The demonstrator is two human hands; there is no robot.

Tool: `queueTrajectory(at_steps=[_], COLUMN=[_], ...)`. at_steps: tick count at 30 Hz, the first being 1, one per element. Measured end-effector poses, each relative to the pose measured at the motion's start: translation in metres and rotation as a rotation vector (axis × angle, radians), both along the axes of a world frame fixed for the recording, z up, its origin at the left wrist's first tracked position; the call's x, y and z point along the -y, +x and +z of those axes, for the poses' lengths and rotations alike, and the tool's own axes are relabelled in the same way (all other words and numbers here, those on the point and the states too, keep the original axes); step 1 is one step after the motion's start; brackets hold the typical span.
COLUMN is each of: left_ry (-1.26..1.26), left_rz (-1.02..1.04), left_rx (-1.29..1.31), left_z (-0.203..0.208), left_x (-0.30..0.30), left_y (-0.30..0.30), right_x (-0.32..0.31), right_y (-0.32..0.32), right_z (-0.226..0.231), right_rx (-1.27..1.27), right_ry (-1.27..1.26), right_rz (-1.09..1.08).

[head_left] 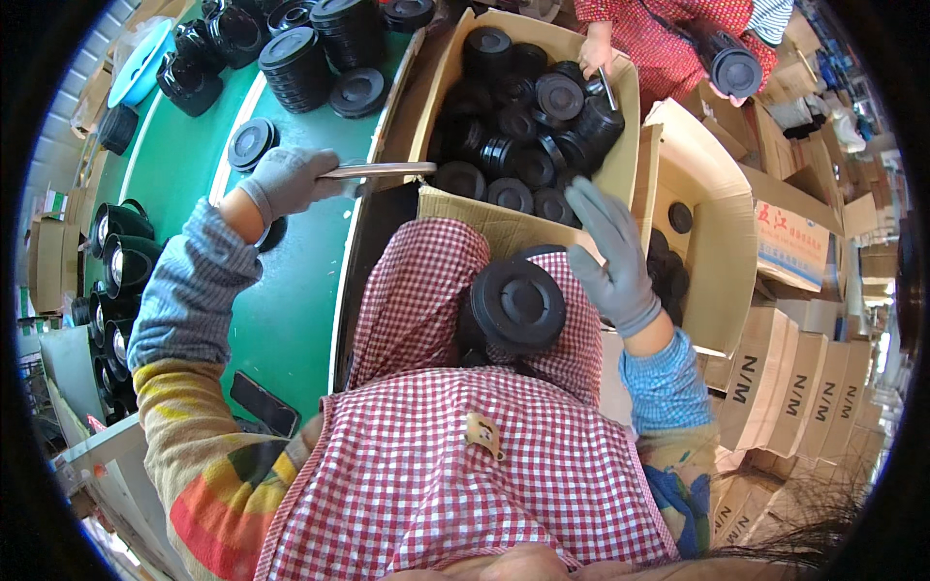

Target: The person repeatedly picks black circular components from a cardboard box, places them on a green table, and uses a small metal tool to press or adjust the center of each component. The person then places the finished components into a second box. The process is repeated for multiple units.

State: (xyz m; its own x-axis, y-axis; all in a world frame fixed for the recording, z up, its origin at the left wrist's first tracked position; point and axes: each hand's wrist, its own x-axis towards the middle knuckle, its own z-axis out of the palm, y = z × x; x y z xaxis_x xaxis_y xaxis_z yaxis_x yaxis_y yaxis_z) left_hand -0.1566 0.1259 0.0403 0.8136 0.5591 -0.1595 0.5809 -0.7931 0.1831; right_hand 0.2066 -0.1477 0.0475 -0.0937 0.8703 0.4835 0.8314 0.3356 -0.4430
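My left hand, in a grey glove, is closed around one end of a flat silver metal bar that points right, toward a cardboard box of black parts. What kind of tool it is does not show. My right hand, also gloved, is held up with fingers stretched out and nothing in it. Between my knees, on the checked apron, rests a black rounded body topped by a round black lid. Neither hand touches it; the right one is nearest, just to its right.
A cardboard box full of round black lids stands ahead; a second open box holds more. On the left, a green work surface carries stacked black lids and a phone. A co-worker's hand holds a metal bar.
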Motion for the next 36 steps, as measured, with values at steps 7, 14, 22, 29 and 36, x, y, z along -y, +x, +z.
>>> queueTrajectory(at_steps=[7, 14, 22, 29, 36], left_ry=[-0.354, -0.353, -0.423, -0.527, -0.618], left_rz=[-0.292, -0.342, -0.392, -0.277, -0.319], left_rx=[0.092, 0.003, -0.030, -0.206, -0.172], left_z=[0.071, 0.035, 0.031, 0.050, 0.041], left_x=[0.128, 0.153, 0.150, 0.180, 0.166], left_y=[0.117, 0.137, 0.150, 0.162, 0.165], right_x=[-0.025, 0.020, 0.031, 0.027, 0.001], right_y=[-0.013, 0.005, 0.006, 0.022, 0.042], right_z=[0.050, 0.010, -0.011, -0.012, -0.018], right_rx=[0.215, -0.050, -0.072, 0.052, 0.086], right_ry=[-0.497, -0.681, -0.728, -0.807, -0.664], right_rz=[0.235, 0.226, 0.220, 0.389, 0.640])
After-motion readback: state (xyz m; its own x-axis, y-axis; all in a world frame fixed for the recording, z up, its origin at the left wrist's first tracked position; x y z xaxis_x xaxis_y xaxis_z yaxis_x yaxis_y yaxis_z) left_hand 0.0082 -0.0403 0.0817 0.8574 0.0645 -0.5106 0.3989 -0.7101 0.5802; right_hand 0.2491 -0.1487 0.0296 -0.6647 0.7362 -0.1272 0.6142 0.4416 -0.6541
